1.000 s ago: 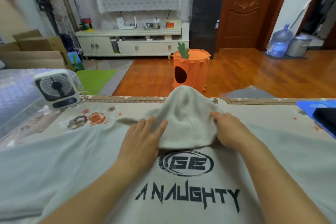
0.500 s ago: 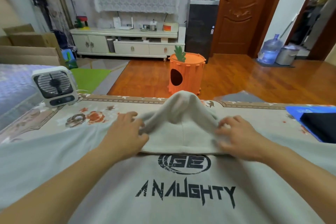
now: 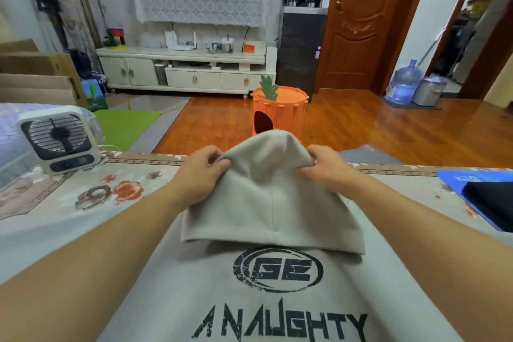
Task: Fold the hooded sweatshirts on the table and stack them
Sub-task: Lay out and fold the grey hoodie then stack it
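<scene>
One grey hooded sweatshirt (image 3: pixel 266 300), hood pinched by left hand (image 3: pixel 200 175) and right hand (image 3: pixel 327 172).

Both forearms are bare from the lower picture edge up to the wrists, with no sleeve or cuff showing. The left hand (image 3: pixel 200 173), left of the hood (image 3: pixel 266 191), wears no glove, ring, watch or band. The right hand (image 3: pixel 327 172), right of the hood, is likewise ungloved.
</scene>
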A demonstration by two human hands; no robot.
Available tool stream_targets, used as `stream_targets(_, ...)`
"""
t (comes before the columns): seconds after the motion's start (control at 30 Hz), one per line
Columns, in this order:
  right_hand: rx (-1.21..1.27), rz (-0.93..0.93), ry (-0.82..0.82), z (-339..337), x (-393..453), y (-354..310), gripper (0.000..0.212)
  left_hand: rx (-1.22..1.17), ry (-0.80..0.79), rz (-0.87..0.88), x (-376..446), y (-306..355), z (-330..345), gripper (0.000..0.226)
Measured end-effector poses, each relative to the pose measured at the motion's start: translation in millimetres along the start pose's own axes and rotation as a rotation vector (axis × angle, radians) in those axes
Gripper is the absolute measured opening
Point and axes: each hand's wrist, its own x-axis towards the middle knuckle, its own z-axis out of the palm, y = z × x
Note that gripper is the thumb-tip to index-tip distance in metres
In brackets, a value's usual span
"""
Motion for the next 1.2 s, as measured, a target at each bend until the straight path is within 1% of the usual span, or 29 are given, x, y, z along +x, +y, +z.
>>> stream_targets(0.07, 0.092, -0.011, 0.054, -22, -2, -12, 0.013, 0.095, 0.015, 0.044, 1, 13, -14, 0.012)
stream_targets(0.13, 0.131, -0.045, 0.148, -48, -14, -30, 0.018, 0.173, 0.011, 0.088, -2, 31, -35, 0.015)
stream_targets(0.2, 0.168, -0.099, 0.224, -65, -37, -45, 0.018, 0.16, 0.024, 0.114, -14, 49, -53, 0.015)
stream_targets(0.27, 0.121, -0.187, 0.281, -71, -76, -49, 0.019, 0.165, 0.076, 0.135, -47, 64, -64, 0.013)
stream_targets(0.33, 0.0, -0.358, 0.346, -60, -130, -38, 0.016, 0.24, 0.078, 0.143, -99, 68, -68, 0.016)
stream_targets(0.37, -0.056, -0.468, 0.335, -51, -160, -31, 0.014, 0.267, 0.032, 0.129, -129, 68, -68, 0.018)
stream_targets(0.47, -0.235, -0.724, 0.13, -24, -248, 2, 0.008, 0.233, -0.149, 0.013, -221, 57, -61, 0.019)
stream_targets(0.5, -0.271, -0.767, 0.084, -19, -271, 13, 0.014, 0.231, -0.193, -0.051, -244, 51, -58, 0.02)
stream_targets(0.53, -0.271, -0.787, 0.065, -16, -289, 25, 0.023, 0.217, -0.213, -0.118, -260, 43, -56, 0.022)
stream_targets(0.57, -0.235, -0.763, 0.07, -15, -303, 34, 0.029, 0.179, -0.21, -0.216, -271, 35, -53, 0.023)
stream_targets(0.6, -0.182, -0.681, 0.108, -16, -310, 40, 0.028, 0.077, -0.159, -0.356, -275, 30, -51, 0.022)
stream_targets(0.63, -0.128, -0.519, 0.178, -18, -312, 39, 0.022, -0.053, -0.087, -0.508, -274, 28, -49, 0.015)
stream_targets(0.67, -0.068, -0.289, 0.258, -19, -308, 37, 0.015, -0.19, -0.019, -0.66, -268, 28, -48, 0.006)
stream_targets(0.7, 0.028, -0.017, 0.289, -20, -297, 33, 0.014, -0.298, 0.006, -0.772, -260, 30, -47, 0.013)
stream_targets(0.73, 0.168, 0.261, 0.257, -21, -283, 29, 0.017, -0.366, -0.005, -0.841, -251, 33, -47, 0.023)
stream_targets(0.77, 0.332, 0.487, 0.193, -22, -270, 25, 0.02, -0.406, -0.039, -0.88, -243, 38, -48, 0.03)
stream_targets(0.8, 0.482, 0.63, 0.137, -23, -257, 21, 0.027, -0.429, -0.07, -0.903, -234, 42, -47, 0.034)
stream_targets(0.83, 0.564, 0.701, 0.086, -26, -246, 17, 0.033, -0.445, -0.099, -0.925, -226, 47, -46, 0.038)
stream_targets(0.93, 0.562, 0.762, -0.066, -28, -223, 4, 0.048, -0.492, -0.197, -0.977, -202, 49, -41, 0.05)
stream_targets(1.0, 0.524, 0.776, -0.153, -28, -212, -3, 0.052, -0.45, -0.303, -0.976, -188, 48, -39, 0.059)
stream_targets(1.07, 0.53, 0.771, -0.197, -31, -205, -9, 0.051, -0.441, -0.422, -0.979, -180, 48, -39, 0.065)
stream_targets(1.13, 0.534, 0.753, -0.259, -31, -202, -9, 0.047, -0.426, -0.514, -0.943, -178, 52, -40, 0.054)
stream_targets(1.2, 0.467, 0.71, -0.343, -29, -202, -7, 0.045, -0.345, -0.544, -0.889, -177, 52, -38, 0.04)
